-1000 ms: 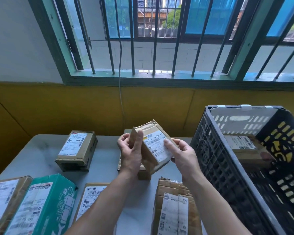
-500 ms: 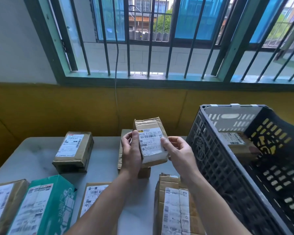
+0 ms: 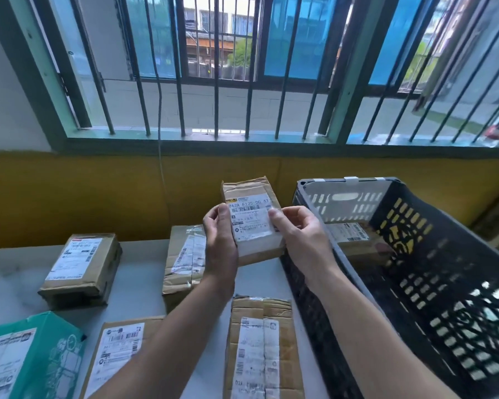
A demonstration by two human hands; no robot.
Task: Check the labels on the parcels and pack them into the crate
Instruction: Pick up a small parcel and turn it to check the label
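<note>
small brown parcel (image 3: 252,223) up off the table (image 3: 139,283), upright, white label facing me, left grip (image 3: 219,243) + right grip (image 3: 300,240) pinching its sides | dark slotted crate (image 3: 444,254) on the right, one labelled parcel (image 3: 355,240) lying inside | on the table, labels up: brown box (image 3: 81,269), taped parcel (image 3: 182,260), teal box (image 3: 32,355), flat parcel (image 3: 118,349), crumpled parcel (image 3: 261,347)

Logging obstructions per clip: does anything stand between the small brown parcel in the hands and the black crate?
Nothing visible does. The small brown cardboard parcel, held by left hand and right hand, is beside the black plastic crate; one brown parcel lies inside.
</note>
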